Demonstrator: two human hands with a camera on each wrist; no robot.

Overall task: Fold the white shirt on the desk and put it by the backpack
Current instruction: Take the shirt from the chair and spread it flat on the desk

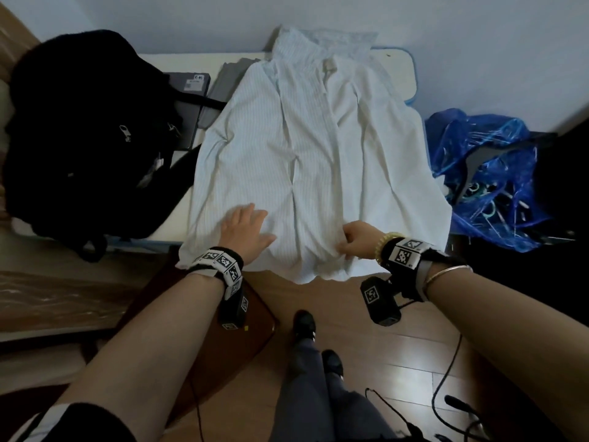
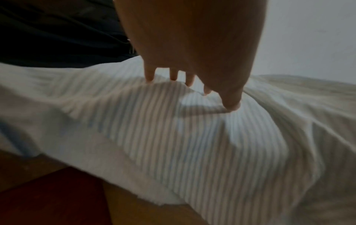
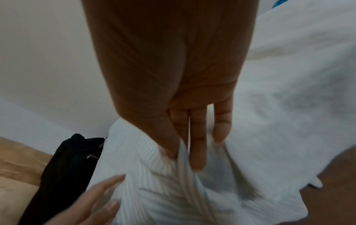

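Note:
A white shirt (image 1: 306,148) with faint blue stripes lies spread along the desk (image 1: 395,65), collar at the far end, hem hanging over the near edge. My left hand (image 1: 247,229) lies flat on the shirt's lower left part, fingers straight and spread (image 2: 173,76). My right hand (image 1: 352,242) pinches a gathered fold of the hem (image 3: 185,164) between thumb and fingers at the lower right. The black backpack (image 1: 83,135) stands on the desk's left side, beside the shirt.
A grey flat box (image 1: 191,87) and grey cloth (image 1: 229,74) lie behind the backpack. A blue plastic bag (image 1: 490,177) full of hangers sits on the right. Wooden floor (image 1: 350,314), a brown stool (image 1: 223,339), cables and my legs are below.

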